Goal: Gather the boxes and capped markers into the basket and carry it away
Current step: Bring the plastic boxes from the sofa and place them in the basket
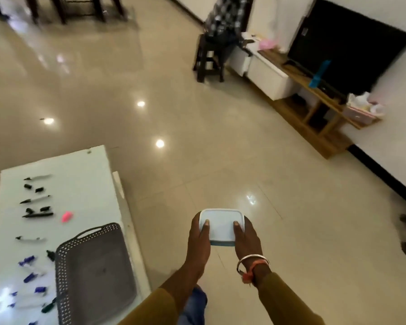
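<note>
A white-lidded box [221, 225] with a blue base hangs over the floor, right of the table. My left hand [199, 240] grips its left side, thumb on the lid. My right hand [246, 239] grips its right side the same way. A grey perforated basket [96, 275] with nothing inside sits at the white table's [85, 170] near right part. Several markers lie loose on the table: black ones [36, 214] at the back left, blue ones [29, 277] near the front left, with separate caps and a pink piece [67, 216] among them.
A glossy tiled floor [197, 141] stretches ahead. A wooden TV stand [314, 106] with a dark screen lines the right wall, a dark stool [209, 59] beside it. Dark furniture legs [63, 10] stand far back left. A blue cloth [195, 303] shows below my arms.
</note>
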